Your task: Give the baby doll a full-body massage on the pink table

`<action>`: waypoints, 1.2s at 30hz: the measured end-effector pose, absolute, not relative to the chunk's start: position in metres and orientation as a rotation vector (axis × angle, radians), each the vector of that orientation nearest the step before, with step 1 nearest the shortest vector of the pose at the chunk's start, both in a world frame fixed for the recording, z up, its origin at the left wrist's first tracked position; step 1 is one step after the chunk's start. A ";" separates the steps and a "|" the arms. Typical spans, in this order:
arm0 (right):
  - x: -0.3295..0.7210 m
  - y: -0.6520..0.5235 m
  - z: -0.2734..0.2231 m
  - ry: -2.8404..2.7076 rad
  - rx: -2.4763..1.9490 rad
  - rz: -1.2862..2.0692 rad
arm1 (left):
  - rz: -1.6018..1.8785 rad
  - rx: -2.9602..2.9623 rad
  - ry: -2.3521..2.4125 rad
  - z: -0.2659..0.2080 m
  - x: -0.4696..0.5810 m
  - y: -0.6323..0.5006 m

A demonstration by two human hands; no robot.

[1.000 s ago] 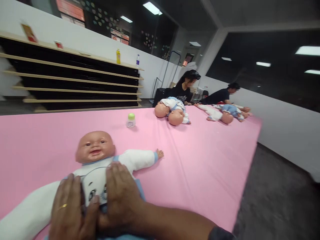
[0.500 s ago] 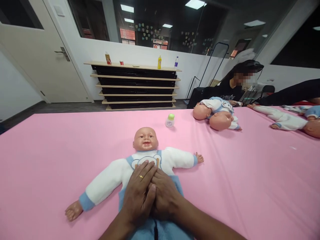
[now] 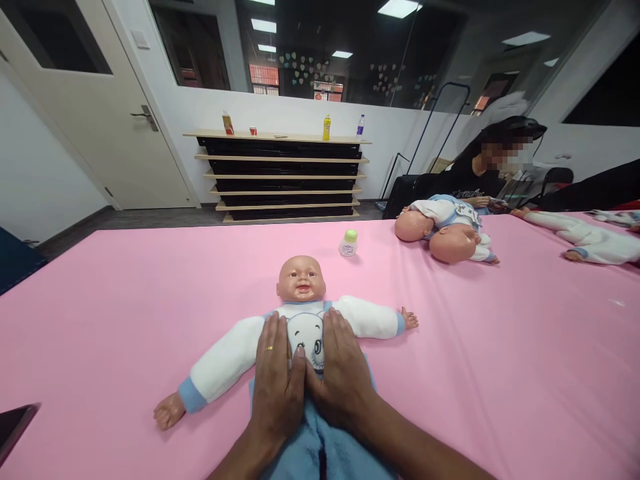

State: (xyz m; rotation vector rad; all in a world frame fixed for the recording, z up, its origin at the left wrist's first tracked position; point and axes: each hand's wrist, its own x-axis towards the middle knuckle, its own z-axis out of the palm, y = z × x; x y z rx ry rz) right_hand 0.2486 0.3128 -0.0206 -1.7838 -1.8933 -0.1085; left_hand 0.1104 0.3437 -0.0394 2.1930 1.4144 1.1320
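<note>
A baby doll (image 3: 301,283) lies on its back with its arms spread, dressed in a white and blue outfit with an embroidered animal face on the chest. My left hand (image 3: 278,377) rests flat along one side of that chest, fingers stretched toward the doll's shoulder and a gold ring on one finger. On the other side my right hand (image 3: 345,367) lies flat in the same way. Both thumbs point inward over the lower chest, close together. The embroidered face shows between my hands. Neither hand grips anything.
A small bottle with a green cap (image 3: 349,243) stands beyond the doll on the pink table cover (image 3: 125,307). More baby dolls (image 3: 453,241) lie at the right, near a person in a black cap (image 3: 475,167). A dark flat object (image 3: 15,427) lies at the left edge.
My hands were together, fingers overlapping on the middle of the doll's chest. Now they have moved apart to its two sides, uncovering the embroidered face. The view has shifted slightly left.
</note>
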 end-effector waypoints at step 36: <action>0.257 0.312 -0.020 -2.163 -0.994 -0.119 | 1.253 2.693 0.610 -0.017 0.101 0.335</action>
